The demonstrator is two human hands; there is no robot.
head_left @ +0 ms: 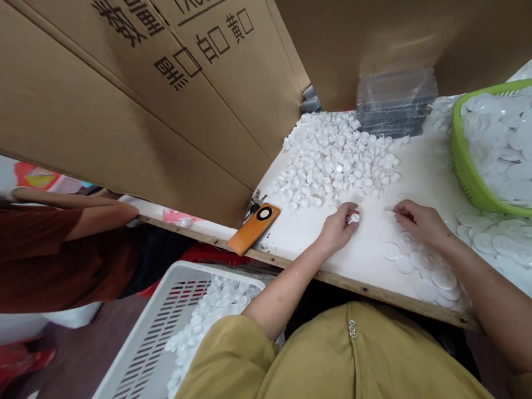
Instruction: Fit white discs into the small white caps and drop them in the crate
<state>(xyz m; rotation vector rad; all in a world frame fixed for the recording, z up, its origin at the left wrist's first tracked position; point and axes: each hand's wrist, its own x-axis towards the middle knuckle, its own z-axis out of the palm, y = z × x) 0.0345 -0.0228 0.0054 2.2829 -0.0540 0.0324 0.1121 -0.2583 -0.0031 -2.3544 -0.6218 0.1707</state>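
Note:
My left hand (337, 228) is closed, with a small white plastic cap (353, 218) between thumb and fingers. To its right, my right hand (421, 223) pinches what looks like a thin clear plastic disc (389, 210), seen nearly edge-on. Below that hand, several loose flat translucent discs (428, 266) lie on the white tabletop (366, 255). Beyond my left hand spreads a large heap of small white plastic caps (332, 158). The two hands are apart.
A green basket (469, 177) of discs stands at right, with more discs (494, 238) before it. Cardboard panels (199, 122) wall the left and back. Wrapped grey stacks (394, 105), an orange phone (253, 228), keys (255, 200), a white crate (145, 327) and another person's arm (95, 213) show.

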